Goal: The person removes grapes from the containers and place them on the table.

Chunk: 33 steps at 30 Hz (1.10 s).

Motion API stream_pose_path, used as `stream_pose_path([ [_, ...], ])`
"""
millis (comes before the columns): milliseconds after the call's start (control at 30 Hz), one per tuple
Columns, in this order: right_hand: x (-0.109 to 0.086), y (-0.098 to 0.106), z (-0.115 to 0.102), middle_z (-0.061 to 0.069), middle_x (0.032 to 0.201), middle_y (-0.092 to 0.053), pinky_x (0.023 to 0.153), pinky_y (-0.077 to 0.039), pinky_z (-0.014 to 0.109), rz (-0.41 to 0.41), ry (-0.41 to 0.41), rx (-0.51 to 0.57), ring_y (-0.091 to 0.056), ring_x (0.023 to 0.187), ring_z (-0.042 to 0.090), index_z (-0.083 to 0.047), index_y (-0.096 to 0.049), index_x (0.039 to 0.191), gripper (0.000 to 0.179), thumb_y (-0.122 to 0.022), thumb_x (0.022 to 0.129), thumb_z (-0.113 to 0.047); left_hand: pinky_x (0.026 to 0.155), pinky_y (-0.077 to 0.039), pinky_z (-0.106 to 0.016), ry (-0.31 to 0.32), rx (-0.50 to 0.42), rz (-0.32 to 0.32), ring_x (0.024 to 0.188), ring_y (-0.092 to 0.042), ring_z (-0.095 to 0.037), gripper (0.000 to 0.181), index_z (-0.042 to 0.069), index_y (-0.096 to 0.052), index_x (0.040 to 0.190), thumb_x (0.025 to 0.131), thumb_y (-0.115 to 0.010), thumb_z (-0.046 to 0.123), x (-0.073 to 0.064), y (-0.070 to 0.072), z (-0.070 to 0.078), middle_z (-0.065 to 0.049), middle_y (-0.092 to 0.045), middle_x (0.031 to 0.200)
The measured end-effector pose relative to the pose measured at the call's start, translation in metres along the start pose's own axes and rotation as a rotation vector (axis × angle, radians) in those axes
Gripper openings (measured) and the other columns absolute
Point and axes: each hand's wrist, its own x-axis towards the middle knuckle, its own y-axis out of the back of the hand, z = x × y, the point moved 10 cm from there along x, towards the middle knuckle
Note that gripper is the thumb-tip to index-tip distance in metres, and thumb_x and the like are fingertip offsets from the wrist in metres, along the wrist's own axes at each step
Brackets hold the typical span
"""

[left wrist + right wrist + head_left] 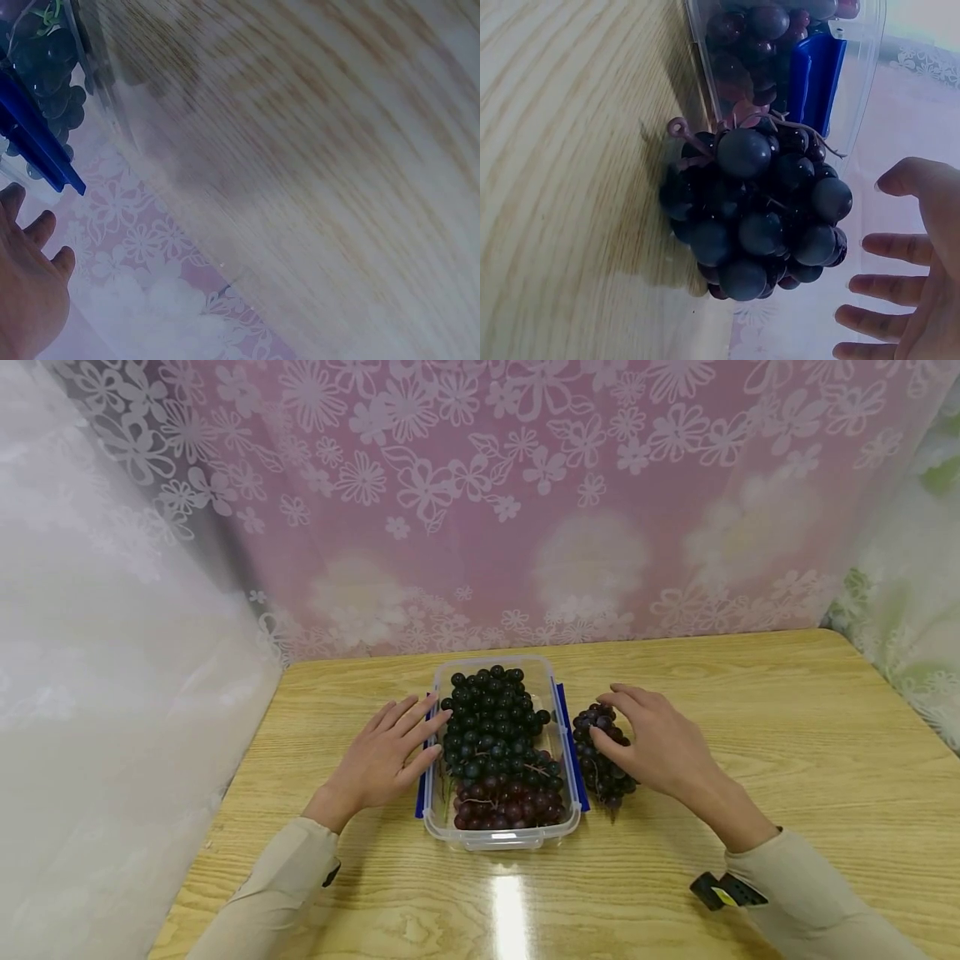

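A clear plastic container [504,839] with blue side latches [573,747] holds a bunch of dark green grapes [491,714] and dark red grapes [510,810] nearer its front. My left hand [378,760] lies along the container's left side, its straight, spread fingers reaching over the rim. Just right of the container, a dark purple bunch of grapes [609,781] rests on the table. Over that bunch hovers my right hand [660,739], thumb and fingers apart. The right wrist view shows its spread fingers [889,289] beside the purple grapes [761,229], with a gap between.
The wooden table [787,735] ends at the back against a pink floral curtain [480,527]. Pale cloth hangs at the left [112,677] and right sides. A black wristband [727,891] is on the right wrist.
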Motion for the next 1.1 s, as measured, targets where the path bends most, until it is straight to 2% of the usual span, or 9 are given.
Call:
stream_pose_path([
  [333, 0.005, 0.001, -0.021, 0.015, 0.142, -0.044, 0.090, -0.042, 0.060, 0.020, 0.091, 0.007, -0.043, 0.125, 0.039, -0.011, -0.057, 0.133, 0.051, -0.058, 0.093, -0.042, 0.114, -0.012, -0.048, -0.004, 0.001, 0.005, 0.142, -0.019, -0.028, 0.056, 0.023, -0.033, 0.151, 0.103, -0.028, 0.050, 0.001, 0.001, 0.001, -0.003, -0.022, 0.157],
  [567, 0.009, -0.001, -0.035, 0.014, 0.141, -0.046, 0.093, -0.042, 0.057, 0.033, 0.136, 0.003, -0.045, 0.124, 0.037, -0.010, -0.058, 0.132, 0.050, -0.059, 0.092, -0.041, 0.114, -0.011, -0.047, 0.001, 0.002, -0.003, 0.143, -0.015, -0.025, 0.056, 0.024, -0.031, 0.152, 0.103, -0.026, 0.050, 0.001, 0.001, 0.001, -0.003, -0.022, 0.157],
  [867, 0.012, -0.004, -0.055, 0.014, 0.141, -0.046, 0.096, -0.041, 0.054, 0.057, 0.226, -0.003, -0.046, 0.124, 0.035, -0.012, -0.059, 0.131, 0.051, -0.061, 0.090, -0.042, 0.113, -0.015, -0.049, -0.005, 0.003, 0.016, 0.141, -0.022, -0.029, 0.056, 0.022, -0.034, 0.151, 0.103, -0.026, 0.050, 0.001, 0.003, 0.002, -0.004, -0.024, 0.156],
  [967, 0.013, -0.005, -0.062, 0.014, 0.143, -0.044, 0.100, -0.038, 0.054, 0.047, 0.259, -0.002, -0.042, 0.128, 0.035, -0.012, -0.058, 0.133, 0.053, -0.060, 0.091, -0.045, 0.113, -0.015, -0.049, -0.003, -0.001, 0.020, 0.142, -0.021, -0.028, 0.056, 0.022, -0.034, 0.150, 0.103, -0.026, 0.050, 0.001, 0.004, 0.003, -0.004, -0.024, 0.156],
  [1100, 0.015, -0.009, -0.073, 0.013, 0.151, -0.034, 0.107, -0.029, 0.052, 0.011, 0.303, -0.031, -0.029, 0.137, 0.035, -0.015, -0.052, 0.140, 0.060, -0.055, 0.092, -0.050, 0.114, -0.014, -0.049, 0.002, -0.002, 0.012, 0.143, -0.017, -0.025, 0.055, 0.023, -0.033, 0.151, 0.103, -0.027, 0.049, 0.001, 0.003, 0.002, -0.005, -0.023, 0.156],
])
